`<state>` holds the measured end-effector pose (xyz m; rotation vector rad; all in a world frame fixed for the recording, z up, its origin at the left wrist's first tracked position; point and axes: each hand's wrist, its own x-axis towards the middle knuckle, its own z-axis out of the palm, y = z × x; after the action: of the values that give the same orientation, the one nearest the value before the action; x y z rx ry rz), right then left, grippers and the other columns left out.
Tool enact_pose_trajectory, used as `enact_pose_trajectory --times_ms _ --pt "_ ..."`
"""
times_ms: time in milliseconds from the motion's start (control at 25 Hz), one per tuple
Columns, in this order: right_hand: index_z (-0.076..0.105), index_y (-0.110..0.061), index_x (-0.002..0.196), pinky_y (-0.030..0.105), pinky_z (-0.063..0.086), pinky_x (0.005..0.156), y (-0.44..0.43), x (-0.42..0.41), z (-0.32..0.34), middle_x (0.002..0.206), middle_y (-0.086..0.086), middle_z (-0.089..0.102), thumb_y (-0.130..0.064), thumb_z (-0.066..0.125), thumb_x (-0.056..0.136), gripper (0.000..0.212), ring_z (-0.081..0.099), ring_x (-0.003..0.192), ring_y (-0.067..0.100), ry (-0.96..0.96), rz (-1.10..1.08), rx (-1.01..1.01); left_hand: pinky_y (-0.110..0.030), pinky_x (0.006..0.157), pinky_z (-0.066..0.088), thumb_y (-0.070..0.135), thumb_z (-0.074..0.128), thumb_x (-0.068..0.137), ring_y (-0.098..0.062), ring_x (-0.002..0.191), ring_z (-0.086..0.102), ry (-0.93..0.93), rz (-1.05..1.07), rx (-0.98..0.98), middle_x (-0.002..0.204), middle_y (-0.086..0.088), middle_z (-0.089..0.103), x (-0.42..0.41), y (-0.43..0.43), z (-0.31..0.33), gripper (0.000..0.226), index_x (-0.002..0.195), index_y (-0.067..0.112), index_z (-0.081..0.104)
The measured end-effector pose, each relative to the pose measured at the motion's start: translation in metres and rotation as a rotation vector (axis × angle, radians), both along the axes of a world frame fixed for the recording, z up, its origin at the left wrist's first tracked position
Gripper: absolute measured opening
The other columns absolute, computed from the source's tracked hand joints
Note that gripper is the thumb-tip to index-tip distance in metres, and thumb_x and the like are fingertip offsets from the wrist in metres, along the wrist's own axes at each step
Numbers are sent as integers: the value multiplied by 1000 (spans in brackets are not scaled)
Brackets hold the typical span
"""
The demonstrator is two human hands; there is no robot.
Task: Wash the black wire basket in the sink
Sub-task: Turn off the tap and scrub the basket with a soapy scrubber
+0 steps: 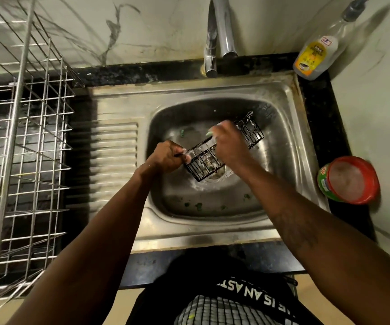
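A long black wire basket (204, 161) hangs tilted over the steel sink (280, 146), its near end above the drain. My left hand (167, 157) grips the basket's near-left end. My right hand (228, 143) lies over the middle of the basket, curled round something soapy with a pale green edge, probably a scrub pad (211, 133); motion blur hides the detail. The basket's far end (251, 131) sticks out past my right hand. Foam sits on the wires and around the drain.
A chrome tap (217, 36) stands behind the sink. A dish-soap bottle (316, 50) is at the back right corner. A red-rimmed tub (348, 180) sits on the black counter at right. A steel dish rack (22, 146) fills the left side beyond the ribbed drainboard (116, 148).
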<state>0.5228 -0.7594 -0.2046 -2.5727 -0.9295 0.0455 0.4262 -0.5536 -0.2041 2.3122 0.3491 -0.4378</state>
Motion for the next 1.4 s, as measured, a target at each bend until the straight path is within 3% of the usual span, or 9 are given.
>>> enact_pose_trajectory --times_ms 120,320,440,520,680,960,1120,1240,1400 --pt "70 -1 107 26 36 75 -32 50 12 106 21 59 6 48 86 32 57 92 34 88 -409 66 -1 61 35 28 75 90 7 62 54 13 -20 -13 64 16 65 1 1 2 13 82 19 79" --pt "75 -8 104 27 46 78 -5 18 10 100 15 62 5 49 81 38 55 87 22 145 93 -41 -16 68 40 30 76 89 5 60 54 49 -54 5 61 17 63 7 3 0 25 66 24 70" --pt "72 -11 111 31 49 83 -20 46 28 110 16 63 -6 50 88 32 60 98 29 121 -222 -65 -19 76 43 30 75 90 -3 70 60 58 -37 27 69 11 68 8 1 4 20 74 19 73" --pt "68 -11 117 34 45 85 -32 58 41 118 16 61 -4 63 87 31 60 108 34 102 -535 -131 -21 82 43 25 70 93 -6 79 59 63 -32 30 81 10 67 10 -7 11 10 89 17 74" --pt "62 -10 122 32 41 89 -21 49 44 130 16 55 -1 62 88 35 50 121 32 179 -662 -1 -32 90 51 9 52 87 -23 105 63 -72 -170 86 116 -8 67 41 -62 35 49 136 8 55" --pt "71 -8 114 20 41 73 -35 61 67 112 15 70 -2 62 82 33 65 103 29 233 -611 163 -56 93 52 36 48 88 -24 85 67 -100 296 -183 84 3 72 94 -138 34 22 88 26 68" --pt "74 -10 107 16 44 75 -45 72 84 106 7 76 -9 61 92 20 69 97 18 263 -597 270 -33 73 48 63 51 93 -14 60 54 -212 464 -334 58 3 60 92 -133 52 57 72 14 71" --pt "76 -11 105 5 44 63 -43 65 101 100 5 77 -7 65 91 19 67 79 8 244 -539 355 -31 61 37 63 52 95 -15 56 43 -301 481 -473 57 -9 45 82 -129 60 72 64 -1 49" --pt "79 -15 101 34 63 73 -52 58 106 92 4 78 -9 65 81 25 75 73 17 171 -587 538 -30 61 33 57 47 100 -13 60 38 -381 610 -543 64 -1 40 63 -127 56 54 66 14 46"
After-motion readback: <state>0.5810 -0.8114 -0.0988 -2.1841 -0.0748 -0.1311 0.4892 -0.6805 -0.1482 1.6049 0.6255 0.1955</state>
